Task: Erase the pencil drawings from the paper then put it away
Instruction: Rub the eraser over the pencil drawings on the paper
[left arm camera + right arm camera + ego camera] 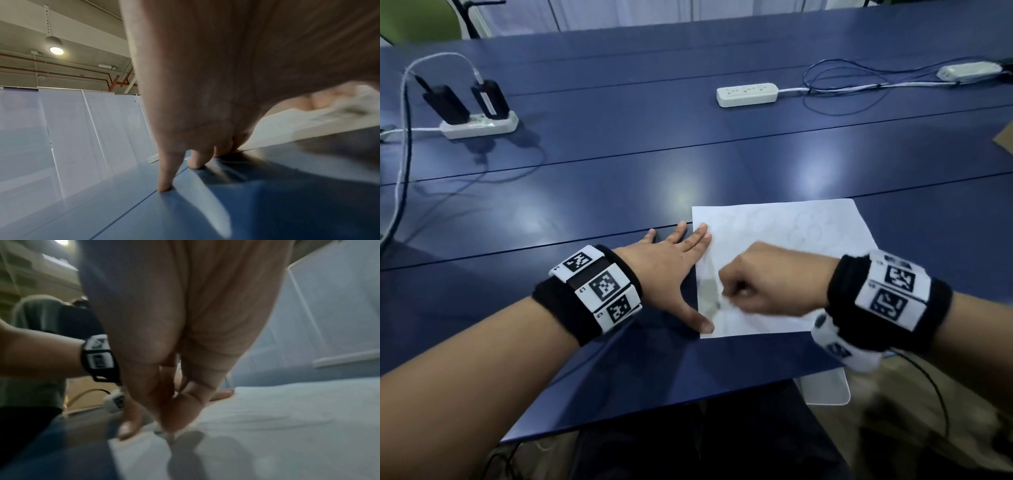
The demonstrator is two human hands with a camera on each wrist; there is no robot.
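Observation:
A white sheet of paper (791, 246) with faint pencil circles lies on the blue table (619, 192) near its front edge. My left hand (671, 263) lies flat with its fingers spread. Its index finger and thumb press on the sheet's left edge, and the other fingertips (164, 186) rest on the table. My right hand (726, 294) is curled into a fist over the lower left of the paper (267, 426). It pinches a small eraser (167, 434) against the sheet. The eraser is blurred and mostly hidden by the fingers.
Three white power strips lie farther back: one (479, 125) at the left with two black adapters, one (746, 94) in the middle and one (969, 72) at the far right, with cables between them. A white pad (825, 387) sits below the table's front edge.

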